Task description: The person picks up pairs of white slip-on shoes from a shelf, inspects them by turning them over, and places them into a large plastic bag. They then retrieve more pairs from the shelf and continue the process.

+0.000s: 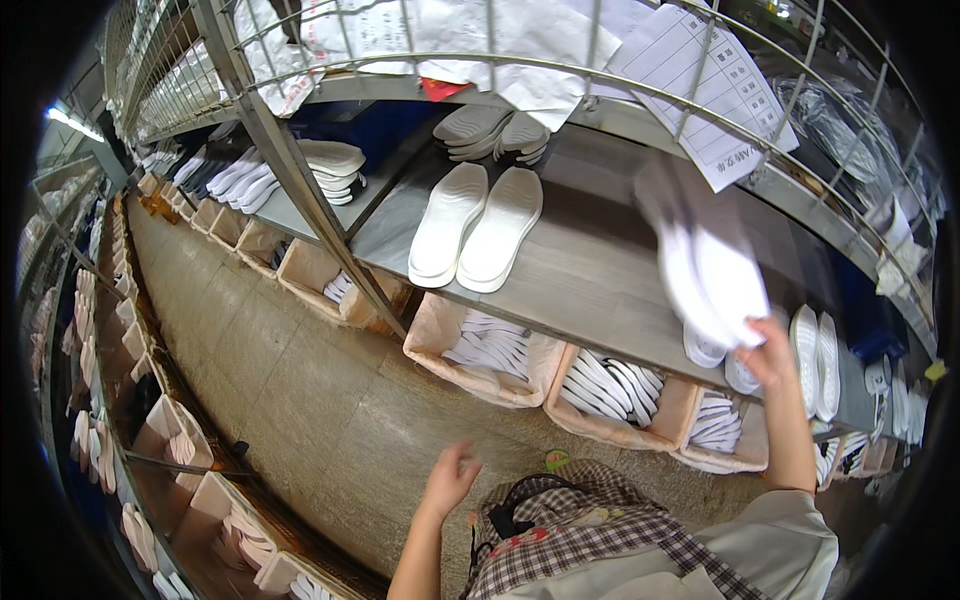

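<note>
Item: white shoe soles [730, 280], apparently a pair, blurred; held above the right part of the grey shelf [600, 235], tilted, far ends toward the back.

Right hand [768, 352]: closed on the near end of these soles, thumb and fingers at the edge; a grip that probably leaves the broad faces clear.

Left hand [452, 480]: fingers loosely curled, part open, holding nothing; over the floor, well apart from the shelf.

White sole pair [507, 230]: side by side on the shelf, near ends at its front edge, presumably for easy reach; thick sides suggest stacking.

Right-hand pair [804, 365]: likewise side by side, farther right.

Grey-white soles [470, 125]: piled at the back, perhaps to save room.

Lined bins [415, 343]: in a row below the shelf front, filled with soles on edge, an arrangement that likely packs them tightly.

Printed sheet [712, 115]: white, with a ruled table and dark characters, at the wire guard [490, 62], its corner overhanging the shelf; likely a record form. Brand marks on the held soles: cannot tell, owing to blur.
</note>
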`<state>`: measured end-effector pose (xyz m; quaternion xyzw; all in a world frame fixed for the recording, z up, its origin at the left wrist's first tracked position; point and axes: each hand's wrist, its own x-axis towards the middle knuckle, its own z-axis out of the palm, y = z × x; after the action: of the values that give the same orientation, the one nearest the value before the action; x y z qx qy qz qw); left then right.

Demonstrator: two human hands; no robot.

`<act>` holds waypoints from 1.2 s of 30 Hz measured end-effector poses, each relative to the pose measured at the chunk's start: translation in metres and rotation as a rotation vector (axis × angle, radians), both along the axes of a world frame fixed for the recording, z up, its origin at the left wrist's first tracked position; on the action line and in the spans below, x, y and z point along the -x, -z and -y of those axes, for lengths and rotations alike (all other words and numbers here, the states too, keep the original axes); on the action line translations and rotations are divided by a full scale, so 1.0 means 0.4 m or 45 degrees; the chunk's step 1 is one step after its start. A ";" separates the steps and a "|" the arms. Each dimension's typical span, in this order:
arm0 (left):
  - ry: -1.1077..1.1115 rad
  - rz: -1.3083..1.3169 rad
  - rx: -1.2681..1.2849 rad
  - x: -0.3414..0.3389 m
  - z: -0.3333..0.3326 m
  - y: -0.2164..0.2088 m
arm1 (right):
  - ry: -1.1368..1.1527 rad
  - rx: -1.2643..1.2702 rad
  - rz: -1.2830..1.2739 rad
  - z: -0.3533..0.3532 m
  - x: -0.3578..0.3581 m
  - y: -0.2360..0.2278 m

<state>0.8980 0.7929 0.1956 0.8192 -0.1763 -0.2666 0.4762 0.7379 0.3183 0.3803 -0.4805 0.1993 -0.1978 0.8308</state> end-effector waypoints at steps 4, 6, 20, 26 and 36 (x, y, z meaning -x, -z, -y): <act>-0.102 -0.329 0.797 -0.046 0.106 -0.190 | -0.381 0.275 -0.123 -0.404 -0.083 0.044; -0.495 -0.591 1.034 -0.055 0.119 -0.236 | -0.560 0.782 -0.030 -0.580 -0.126 0.068; -0.307 -0.895 2.057 -0.079 -0.125 -0.263 | -0.960 1.684 0.251 -0.917 -0.176 0.016; -0.347 -0.842 2.003 -0.077 -0.139 -0.267 | -1.049 1.605 0.247 -0.923 -0.184 0.004; -0.074 -0.844 2.171 -0.075 -0.128 -0.223 | -1.040 1.313 0.363 -0.892 -0.209 0.020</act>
<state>0.9280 0.8443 0.2850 0.0757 -0.1470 -0.2554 0.9526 0.8216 0.6751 0.3723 -0.8218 -0.2301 0.0009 0.5212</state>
